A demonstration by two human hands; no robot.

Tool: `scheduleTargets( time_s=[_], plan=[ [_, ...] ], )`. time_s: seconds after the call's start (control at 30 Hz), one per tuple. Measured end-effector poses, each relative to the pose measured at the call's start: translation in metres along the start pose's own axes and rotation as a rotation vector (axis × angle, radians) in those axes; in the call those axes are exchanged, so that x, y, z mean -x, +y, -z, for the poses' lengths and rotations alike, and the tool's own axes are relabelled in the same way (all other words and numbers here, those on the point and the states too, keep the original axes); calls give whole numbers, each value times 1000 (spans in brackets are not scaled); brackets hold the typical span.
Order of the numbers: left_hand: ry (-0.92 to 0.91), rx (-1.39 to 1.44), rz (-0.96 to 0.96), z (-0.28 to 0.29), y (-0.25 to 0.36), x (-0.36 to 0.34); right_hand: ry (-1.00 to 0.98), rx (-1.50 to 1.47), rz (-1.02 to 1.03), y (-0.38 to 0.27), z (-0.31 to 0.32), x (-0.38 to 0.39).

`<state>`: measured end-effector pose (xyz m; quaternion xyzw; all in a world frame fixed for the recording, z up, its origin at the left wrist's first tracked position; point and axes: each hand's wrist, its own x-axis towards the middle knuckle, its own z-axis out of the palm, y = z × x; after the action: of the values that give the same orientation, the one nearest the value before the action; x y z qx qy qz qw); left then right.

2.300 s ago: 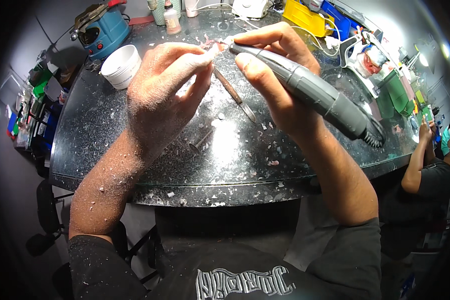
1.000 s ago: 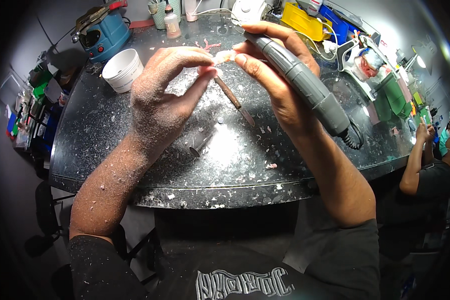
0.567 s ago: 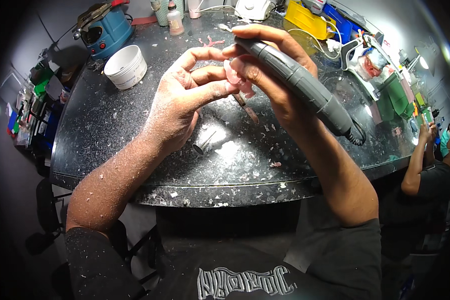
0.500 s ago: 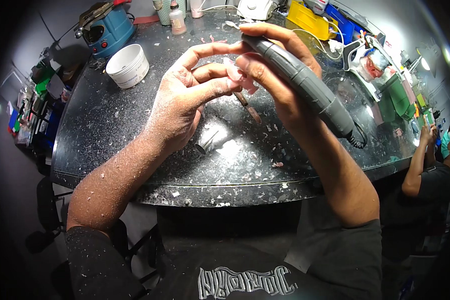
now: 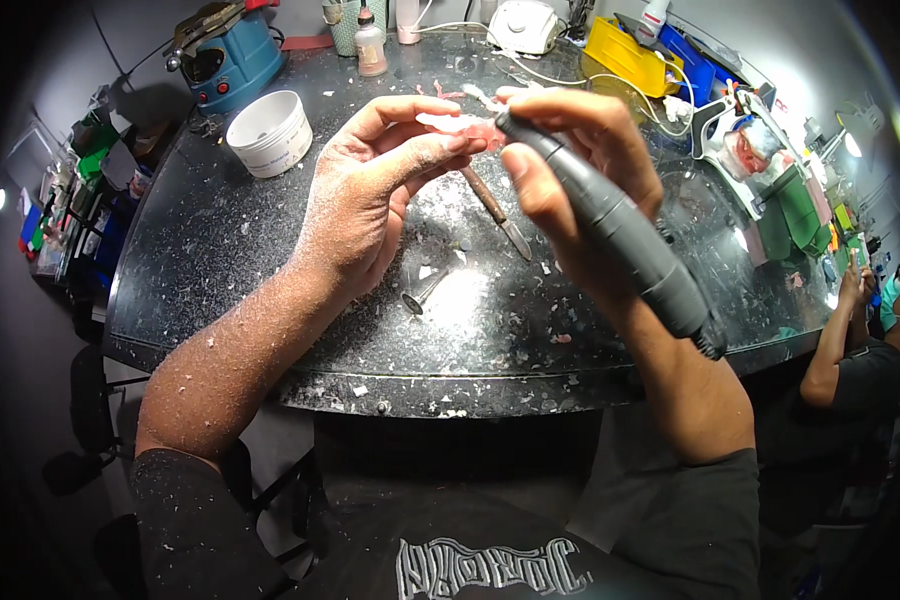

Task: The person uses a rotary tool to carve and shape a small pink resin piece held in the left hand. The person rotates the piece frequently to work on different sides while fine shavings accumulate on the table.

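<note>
My dust-covered left hand (image 5: 348, 205) pinches a small pink denture plate (image 5: 458, 124) between thumb and fingers. A dark grey rotary handpiece (image 5: 625, 225) with a coiled cord is gripped by my right hand (image 5: 545, 190). The handpiece's front end is close to the plate's right side; I cannot tell whether its tip touches it. Beneath the hands, on the black bench, lies a knife (image 5: 492, 207) with a brown handle. Nearer to me is a small metal piece (image 5: 425, 290) with a thin stem and round base.
White and pink shavings litter the bench (image 5: 220, 260). A white tub (image 5: 270, 140) and a blue machine (image 5: 225, 70) stand at the far left. Farther back are a bottle (image 5: 371, 50), a white corded unit (image 5: 522, 27) and a yellow bin (image 5: 625, 55). Another person's arm (image 5: 830, 350) shows at right.
The pink denture plate has turned in my left fingers and shows more of its length. My right hand and the handpiece have shifted slightly right and down, uncovering more of the knife.
</note>
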<state>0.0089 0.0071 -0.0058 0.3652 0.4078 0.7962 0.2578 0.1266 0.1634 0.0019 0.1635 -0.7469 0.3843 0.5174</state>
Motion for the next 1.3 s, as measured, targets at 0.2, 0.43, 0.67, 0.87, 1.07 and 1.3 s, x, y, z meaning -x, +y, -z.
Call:
scheduleTargets(
  time_s=[0.2, 0.43, 0.67, 0.87, 1.07, 1.3],
  plan=[
    [48, 55, 27, 4, 2, 2, -167, 16, 109, 2, 0, 2],
    [77, 58, 46, 3, 1, 1, -206, 86, 185, 7, 3, -1],
    [77, 58, 64, 4, 3, 2, -211, 101, 177, 6, 2, -1],
    [83, 47, 70, 6, 3, 2, -242, 147, 179, 3, 3, -1],
    [72, 59, 61, 7, 2, 2, -260, 159, 184, 2, 3, -1],
    [71, 60, 65, 9, 1, 3, -248, 151, 174, 2, 1, 1]
  ],
)
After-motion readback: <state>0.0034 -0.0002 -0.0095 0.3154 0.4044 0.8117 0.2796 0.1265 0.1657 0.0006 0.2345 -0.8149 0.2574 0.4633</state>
